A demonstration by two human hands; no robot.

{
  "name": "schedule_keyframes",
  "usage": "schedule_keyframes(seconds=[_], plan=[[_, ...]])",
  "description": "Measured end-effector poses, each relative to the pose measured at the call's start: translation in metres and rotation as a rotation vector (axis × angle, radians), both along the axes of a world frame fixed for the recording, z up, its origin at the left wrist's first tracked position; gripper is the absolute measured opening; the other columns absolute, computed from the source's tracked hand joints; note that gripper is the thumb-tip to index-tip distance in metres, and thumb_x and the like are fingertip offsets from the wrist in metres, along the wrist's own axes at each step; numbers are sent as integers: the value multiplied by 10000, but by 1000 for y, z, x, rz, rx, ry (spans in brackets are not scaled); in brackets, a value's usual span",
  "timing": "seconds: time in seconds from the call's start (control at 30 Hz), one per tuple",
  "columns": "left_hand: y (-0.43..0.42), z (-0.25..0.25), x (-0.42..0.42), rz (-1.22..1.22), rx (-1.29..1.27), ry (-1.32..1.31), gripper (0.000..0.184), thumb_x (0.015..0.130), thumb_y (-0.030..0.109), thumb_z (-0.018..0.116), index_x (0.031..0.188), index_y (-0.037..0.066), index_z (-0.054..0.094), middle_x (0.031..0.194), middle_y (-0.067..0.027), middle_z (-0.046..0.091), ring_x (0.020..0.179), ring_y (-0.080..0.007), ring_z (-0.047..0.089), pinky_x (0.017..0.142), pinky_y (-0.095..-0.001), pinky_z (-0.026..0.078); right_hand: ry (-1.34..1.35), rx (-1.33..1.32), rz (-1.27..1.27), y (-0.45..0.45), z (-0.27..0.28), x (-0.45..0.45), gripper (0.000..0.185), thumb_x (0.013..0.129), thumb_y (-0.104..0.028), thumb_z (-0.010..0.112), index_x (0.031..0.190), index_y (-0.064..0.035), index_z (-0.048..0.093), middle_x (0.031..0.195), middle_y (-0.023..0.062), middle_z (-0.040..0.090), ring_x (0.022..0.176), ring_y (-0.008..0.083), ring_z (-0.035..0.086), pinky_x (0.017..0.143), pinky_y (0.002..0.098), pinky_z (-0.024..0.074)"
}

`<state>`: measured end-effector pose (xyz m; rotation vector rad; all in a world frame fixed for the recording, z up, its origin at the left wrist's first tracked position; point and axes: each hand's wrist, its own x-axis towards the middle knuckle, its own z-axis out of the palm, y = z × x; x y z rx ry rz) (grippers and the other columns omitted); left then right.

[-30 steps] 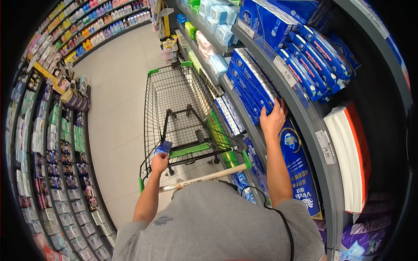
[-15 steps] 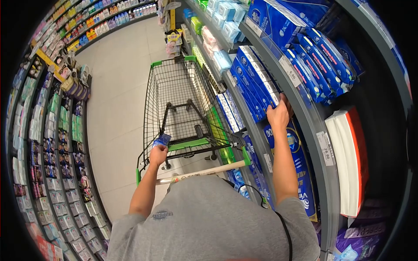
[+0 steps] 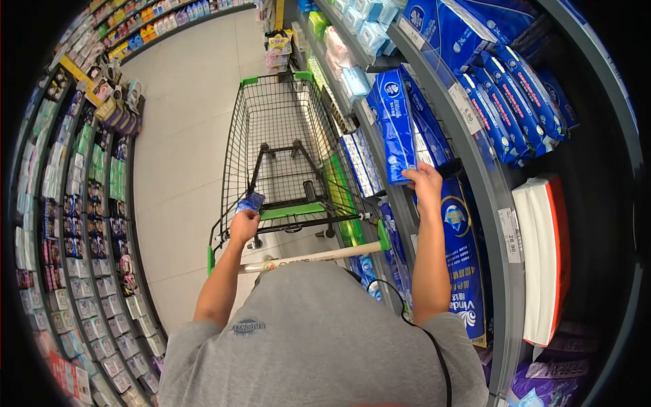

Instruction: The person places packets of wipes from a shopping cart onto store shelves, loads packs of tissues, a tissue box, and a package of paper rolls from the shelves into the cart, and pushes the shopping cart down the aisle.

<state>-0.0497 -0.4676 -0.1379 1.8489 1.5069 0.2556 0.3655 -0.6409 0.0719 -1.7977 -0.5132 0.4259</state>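
In my right hand [image 3: 426, 184] is a long blue plastic-wrapped tissue pack [image 3: 395, 125], pinched at its near end. The pack stands out in front of the shelf, its printed face toward me. Behind it, more blue packs with white sides [image 3: 427, 112] remain on the shelf. My left hand [image 3: 244, 225] is closed on a small shiny blue packet [image 3: 251, 202] above the near end of the shopping cart [image 3: 271, 129]. What the packet contains cannot be made out.
The cart's handle [image 3: 319, 256] is right in front of my body. Along the right run shelves with price tags [image 3: 465, 108], blue wipes packs [image 3: 519, 102] and a large blue Vinda pack [image 3: 464, 264]. Shelves of small goods [image 3: 88, 224] line the left side of the tiled aisle [image 3: 183, 136].
My right hand has drawn one long blue tissue pack out from the shelf row and toward the cart. The left hand still holds its packet, nearly in place.
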Motion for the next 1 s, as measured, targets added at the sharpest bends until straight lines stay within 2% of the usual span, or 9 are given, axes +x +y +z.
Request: schedule_keyframes(seconds=[0.07,0.23,0.33,0.4,0.43,0.53,0.77,0.9,1.0], plan=[[-1,5,2,-2,11,4,231,793,227,658,924,46,718,840,-143,714,783,-276,688,730,-371,527,364,65,65,-1,5,-18,468,716,-54,731,1125,74,542,978,157,657,774,189,657,669,300,533],[-8,17,9,61,24,57,231,814,268,660,922,74,724,862,-144,714,812,-295,686,736,-382,527,573,188,306,-2,-35,-82,330,799,-79,686,1075,23,538,944,135,661,755,228,669,654,386,566],[-25,54,33,-18,173,-262,266,877,277,668,934,21,712,864,-166,711,786,-250,690,713,-336,521,810,170,351,4,-49,-122,266,810,-117,685,1024,-7,572,892,101,662,720,201,657,607,333,533],[-40,72,59,-68,-71,-590,385,918,340,640,1034,-26,675,864,-131,708,778,-176,669,719,-312,518,902,114,361,9,-81,-144,268,803,-192,701,993,-30,604,863,68,665,701,158,638,560,280,476],[-48,87,71,-40,-432,-775,457,926,365,632,1136,-40,600,891,-117,687,792,-161,656,734,-286,517,895,80,376,11,-82,-159,313,808,-240,702,1008,-18,607,857,73,666,693,156,637,568,284,500],[-60,101,83,165,-609,-792,534,906,387,653,1206,-25,496,940,-80,654,770,-126,632,714,-266,506,881,-14,341,18,-79,-189,335,842,-301,691,994,-28,571,921,124,673,710,196,662,626,328,527],[-44,107,75,205,-758,-921,469,874,193,631,1273,2,477,1012,-98,638,858,-181,647,765,-324,537,725,-303,626,19,-95,-197,545,888,-452,634,1066,59,564,935,163,673,773,218,683,675,327,542],[-30,98,68,246,-735,-829,405,837,152,614,1214,17,554,1008,-115,643,851,-219,673,674,-367,588,77,-171,666,0,-131,-191,331,855,-296,729,965,7,653,805,75,675,702,124,625,650,266,514],[-7,85,57,280,-797,-839,281,848,210,571,1073,42,567,898,-95,644,757,-226,687,661,-414,610,-304,-205,546,-20,-134,-169,217,834,-198,682,967,-28,652,837,152,684,768,305,672,682,388,518]])
